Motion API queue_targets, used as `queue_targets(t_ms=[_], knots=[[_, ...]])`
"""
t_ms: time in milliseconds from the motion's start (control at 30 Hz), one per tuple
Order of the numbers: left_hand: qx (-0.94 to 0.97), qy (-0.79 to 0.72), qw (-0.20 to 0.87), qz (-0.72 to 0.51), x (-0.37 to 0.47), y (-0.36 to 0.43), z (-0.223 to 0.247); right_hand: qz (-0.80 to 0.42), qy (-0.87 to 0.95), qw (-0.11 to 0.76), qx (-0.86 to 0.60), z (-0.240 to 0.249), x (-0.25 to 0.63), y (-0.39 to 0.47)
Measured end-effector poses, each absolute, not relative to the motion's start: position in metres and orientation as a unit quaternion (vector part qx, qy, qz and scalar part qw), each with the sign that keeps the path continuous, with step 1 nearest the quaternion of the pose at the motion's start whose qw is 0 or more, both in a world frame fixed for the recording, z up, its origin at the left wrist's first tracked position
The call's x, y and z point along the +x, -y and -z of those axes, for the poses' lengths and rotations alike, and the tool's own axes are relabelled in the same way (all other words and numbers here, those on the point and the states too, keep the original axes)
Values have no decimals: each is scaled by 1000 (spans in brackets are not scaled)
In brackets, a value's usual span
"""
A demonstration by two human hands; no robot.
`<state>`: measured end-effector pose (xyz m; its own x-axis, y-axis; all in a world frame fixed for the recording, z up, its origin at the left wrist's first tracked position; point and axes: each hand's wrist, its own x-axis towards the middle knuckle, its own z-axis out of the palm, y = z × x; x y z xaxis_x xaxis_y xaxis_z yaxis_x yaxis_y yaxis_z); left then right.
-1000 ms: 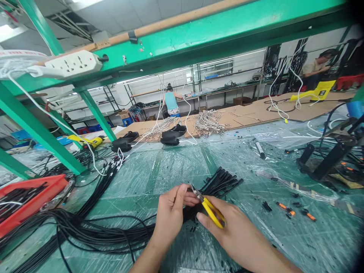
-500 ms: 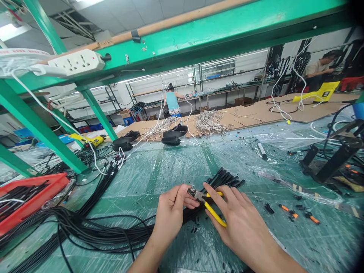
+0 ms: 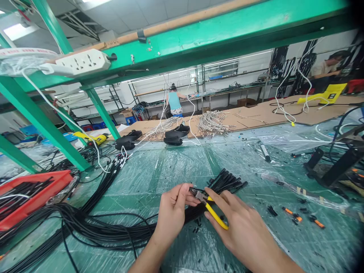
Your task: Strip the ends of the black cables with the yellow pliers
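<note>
My right hand is wrapped round the yellow handles of a pair of cutting pliers. The metal jaws point left and meet the fingertips of my left hand. Thumb and fingers of that hand pinch the end of a thin black cable at the jaws; the grip hides most of it. Beneath both hands runs a thick bundle of black cables, lying across the green table. Just beyond my right hand, the bundle's thicker black ends fan out.
A red bin of black parts sits left. Orange-and-black pieces and a black metal fixture are at right. Black sandals and pale cable bunches lie at the back. Overhead runs a green beam. Two people sit farther off.
The view has shifted slightly, so the scene sits a little further right. Both hands keep nearly the same pose at the pliers' jaws.
</note>
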<state>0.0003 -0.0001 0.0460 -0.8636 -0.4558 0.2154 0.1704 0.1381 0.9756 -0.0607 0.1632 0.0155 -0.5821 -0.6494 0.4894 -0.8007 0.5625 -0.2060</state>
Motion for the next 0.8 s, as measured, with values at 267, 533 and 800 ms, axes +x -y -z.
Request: queue_targets(t_ms=[267, 533, 800], knots=[[104, 712, 245, 650, 0, 0, -44, -220, 858, 230, 404, -16, -55, -162], [100, 717, 240, 647, 0, -2, -45, -236, 857, 218, 404, -15, -56, -161], [67, 784, 244, 567, 4, -3, -46, -195, 862, 215, 416, -16, -59, -164]])
